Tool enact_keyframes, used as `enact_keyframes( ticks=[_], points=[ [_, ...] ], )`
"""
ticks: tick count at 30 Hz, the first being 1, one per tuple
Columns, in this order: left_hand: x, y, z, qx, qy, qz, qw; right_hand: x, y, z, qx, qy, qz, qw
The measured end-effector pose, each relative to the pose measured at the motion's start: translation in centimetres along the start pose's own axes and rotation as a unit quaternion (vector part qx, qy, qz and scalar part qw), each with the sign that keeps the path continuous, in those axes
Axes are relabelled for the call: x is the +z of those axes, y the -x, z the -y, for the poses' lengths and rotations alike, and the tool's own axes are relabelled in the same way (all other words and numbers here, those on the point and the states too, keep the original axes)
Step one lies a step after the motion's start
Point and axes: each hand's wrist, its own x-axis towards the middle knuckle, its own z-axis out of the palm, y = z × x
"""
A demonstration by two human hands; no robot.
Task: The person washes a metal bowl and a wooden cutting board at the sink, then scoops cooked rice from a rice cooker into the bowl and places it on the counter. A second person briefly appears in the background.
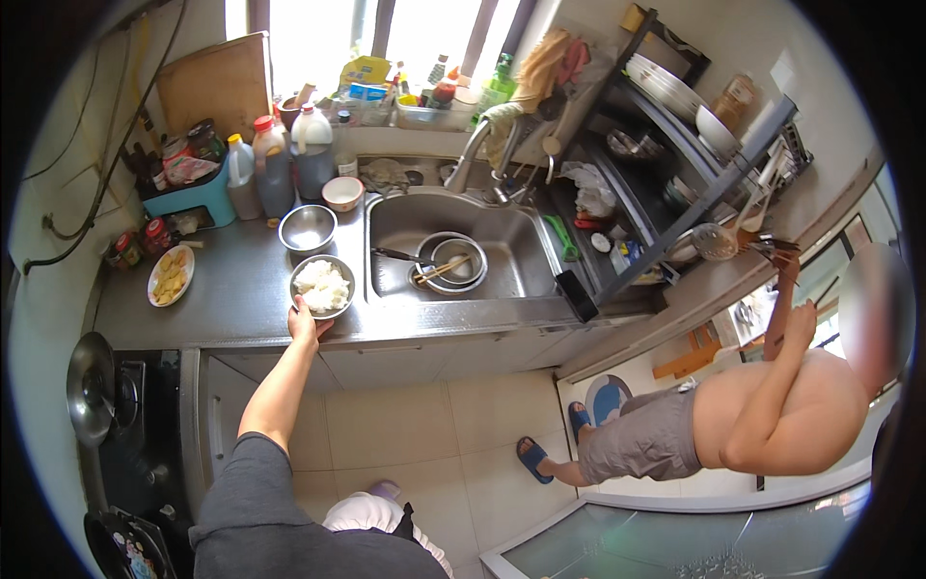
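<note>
My left hand [306, 326] grips a metal bowl of white rice [322, 286] at its near side, thumb at the rim and fingers partly hidden beneath. The bowl is at the counter's front edge, left of the sink; I cannot tell whether it rests on the counter. Just behind it stands an empty-looking metal bowl [308, 230], and beyond that a small white bowl with a reddish rim [343, 193]. Farther left lies a white oval plate [155, 289] with pale yellow food pieces. My right hand is out of view.
The steel sink [526, 236] holds a strainer or bowl [479, 261] with chopsticks and a dark-handled utensil. Large bottles [273, 174] line the back left. A dark dish rack [666, 241] stands right. Another person [762, 410] stands at the right doorway. A wok [92, 388] sits front left.
</note>
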Motion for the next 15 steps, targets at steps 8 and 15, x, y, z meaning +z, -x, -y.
enact_keyframes(
  ticks=[8,15],
  points=[
    [-6.9,-8.3,-2.8,0.11,-0.431,-0.132,0.886,4.7,-0.7,-4.0,0.004,-0.056,0.046,0.997],
    [3.4,-16.9,-6.5,0.26,-0.447,-0.048,0.855,3.4,1.0,0.5,-0.012,0.017,0.013,1.0]
  ],
)
